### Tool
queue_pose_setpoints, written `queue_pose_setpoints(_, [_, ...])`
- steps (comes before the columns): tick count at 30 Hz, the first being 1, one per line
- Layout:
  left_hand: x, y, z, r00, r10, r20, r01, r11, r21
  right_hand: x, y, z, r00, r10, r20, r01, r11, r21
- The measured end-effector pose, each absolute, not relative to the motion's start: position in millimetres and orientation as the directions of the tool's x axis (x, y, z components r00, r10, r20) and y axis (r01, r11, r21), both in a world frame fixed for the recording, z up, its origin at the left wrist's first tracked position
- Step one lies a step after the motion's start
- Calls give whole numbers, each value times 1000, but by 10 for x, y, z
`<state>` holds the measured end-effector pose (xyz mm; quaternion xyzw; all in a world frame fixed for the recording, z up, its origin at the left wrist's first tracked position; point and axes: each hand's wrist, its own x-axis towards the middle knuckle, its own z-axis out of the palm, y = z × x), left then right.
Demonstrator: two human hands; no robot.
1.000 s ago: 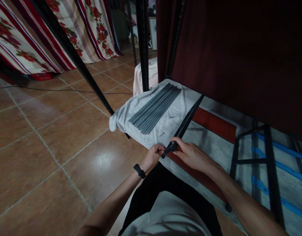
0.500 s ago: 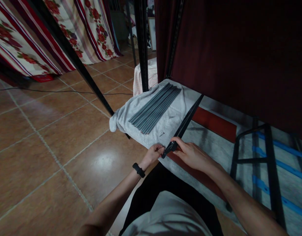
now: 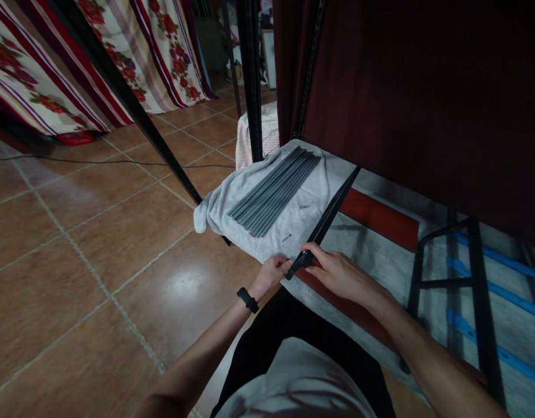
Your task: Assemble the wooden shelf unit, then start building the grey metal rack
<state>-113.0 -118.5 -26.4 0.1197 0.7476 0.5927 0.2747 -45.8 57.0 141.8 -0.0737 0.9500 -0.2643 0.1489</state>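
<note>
A long black metal bar [image 3: 330, 212] lies slanted across a grey towel [image 3: 293, 223]. My right hand [image 3: 341, 273] grips the bar's near end, fingers wrapped over it. My left hand [image 3: 273, 271] is closed in a pinch right at the bar's tip, on something too small to make out. A black band sits on my left wrist. Beyond the hands, a bundle of grey rods [image 3: 276, 190] rests on the towel, with two small screws [image 3: 287, 237] loose beside it.
Black frame posts [image 3: 252, 81] rise behind the towel, and a slanted black post [image 3: 132, 98] crosses the tiled floor [image 3: 84, 249]. A dark red curtain [image 3: 415, 93] hangs at right. A black frame with blue straps [image 3: 476, 278] lies to my right. Flowered cloth [image 3: 45, 75] hangs at left.
Almost nothing: both hands stay at the bar's near end, and my left hand has shifted very slightly.
</note>
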Motion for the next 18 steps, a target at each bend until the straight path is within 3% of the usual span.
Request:
queue_pose_setpoints(4, [-1118,-1155,-254,-841,480,-251,-39,409,912,-462,574,1426,-942,-221,-254,-53,841,-538])
queue_pose_setpoints(13, [-1062,-1174,-284,-862,475,-177,56,436,898,-458,569,1404,-946,-213,-243,-58,852,-520])
queue_pose_setpoints(18, [-1056,-1197,-296,-855,503,-128,71,358,931,-460,573,1393,-945,-214,-247,-57,852,-521])
